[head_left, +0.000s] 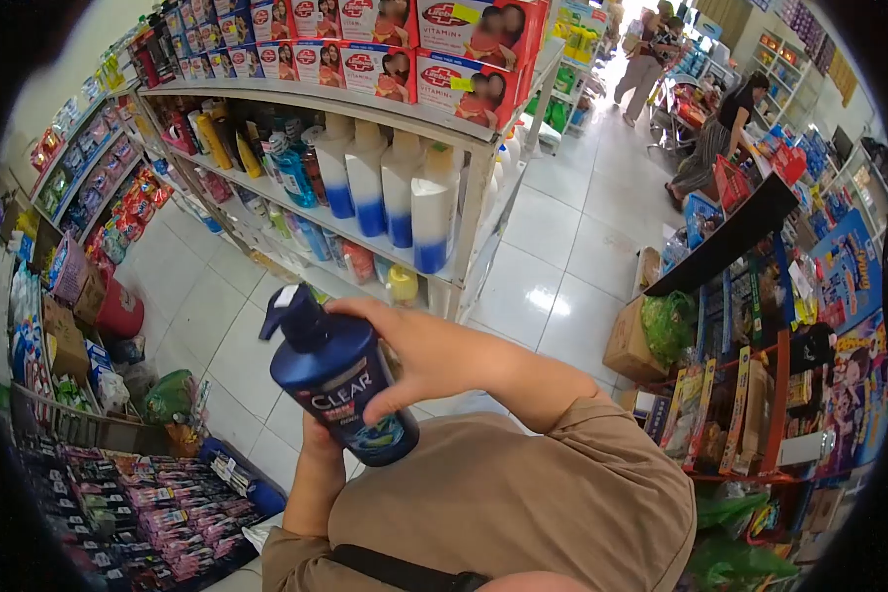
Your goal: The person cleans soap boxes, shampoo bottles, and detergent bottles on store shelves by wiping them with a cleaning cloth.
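A dark blue pump bottle of shampoo, labelled CLEAR MEN, is held tilted in front of my chest. Its pump head points to the upper left, with a white patch on top. My right hand grips the bottle's right side, thumb across the front near the label, other fingers reaching behind the shoulder. From below, my left hand holds the bottle at its lower left; its fingers are mostly hidden behind the bottle.
A white shelf unit ahead carries white-and-blue bottles and red Lifebuoy boxes. Packaged goods hang at lower left. A tiled aisle runs ahead; a person bends over goods at right, and others stand farther back.
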Demonstrator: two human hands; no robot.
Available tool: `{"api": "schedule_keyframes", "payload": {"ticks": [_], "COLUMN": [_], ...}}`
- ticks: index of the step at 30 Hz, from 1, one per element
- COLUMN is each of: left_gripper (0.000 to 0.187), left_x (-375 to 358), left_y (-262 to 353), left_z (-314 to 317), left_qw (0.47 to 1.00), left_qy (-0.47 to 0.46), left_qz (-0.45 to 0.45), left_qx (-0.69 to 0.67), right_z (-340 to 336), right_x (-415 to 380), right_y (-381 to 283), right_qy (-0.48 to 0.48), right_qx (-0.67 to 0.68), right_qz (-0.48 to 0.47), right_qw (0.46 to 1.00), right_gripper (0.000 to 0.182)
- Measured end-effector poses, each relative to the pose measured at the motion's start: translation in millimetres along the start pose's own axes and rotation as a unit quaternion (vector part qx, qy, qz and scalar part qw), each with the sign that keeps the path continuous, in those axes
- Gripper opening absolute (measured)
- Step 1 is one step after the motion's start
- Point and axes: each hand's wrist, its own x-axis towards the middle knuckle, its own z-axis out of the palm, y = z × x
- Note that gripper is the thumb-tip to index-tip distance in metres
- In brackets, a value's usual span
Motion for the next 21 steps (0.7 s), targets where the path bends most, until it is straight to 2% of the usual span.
{"api": "schedule_keyframes", "payload": {"ticks": [2,4,5,6,9,12,13,15,16,20,21], "left_gripper": [0.098,0.091,0.052,0.052,0.053,0.057,0.056,0.057,0.057,0.048,0.045], "left_x": [5,13,17,17,19,24,27,27,26,31,30], "left_y": [-1,-3,-6,-8,-12,-17,-13,-7,-6,-12,-13], "left_z": [-4,-7,-15,-19,-19,-3,3,10,11,-3,-6], "left_qw": [0.999,0.994,0.992,0.992,0.989,0.982,0.968,0.952,0.941,0.955,0.955], "left_qy": [0.046,0.096,0.059,0.082,0.131,0.136,0.086,0.087,0.088,0.122,0.129], "left_qz": [0.015,0.033,0.093,0.059,-0.028,-0.086,-0.114,-0.107,-0.106,-0.075,-0.093], "left_qx": [-0.022,-0.044,0.062,0.077,0.055,-0.098,-0.205,-0.274,-0.309,-0.261,-0.251], "right_z": [7,17,23,26,23,22,27,39,39,36,35], "right_x": [2,0,0,0,3,6,7,9,11,16,14], "right_y": [15,20,22,24,30,28,29,34,34,37,40], "right_qy": [0.066,0.137,0.165,0.191,0.216,0.252,0.256,0.261,0.247,0.178,0.164], "right_qx": [0.024,0.057,0.079,0.101,-0.097,-0.068,-0.036,0.03,0.007,-0.061,-0.075], "right_qz": [-0.009,-0.058,-0.079,-0.099,-0.235,-0.309,-0.309,-0.31,-0.318,-0.318,-0.308], "right_qw": [0.997,0.987,0.98,0.971,0.943,0.915,0.915,0.914,0.915,0.929,0.934], "right_gripper": [0.096,0.091,0.09,0.089,0.086,0.079,0.078,0.077,0.077,0.076,0.076]}}
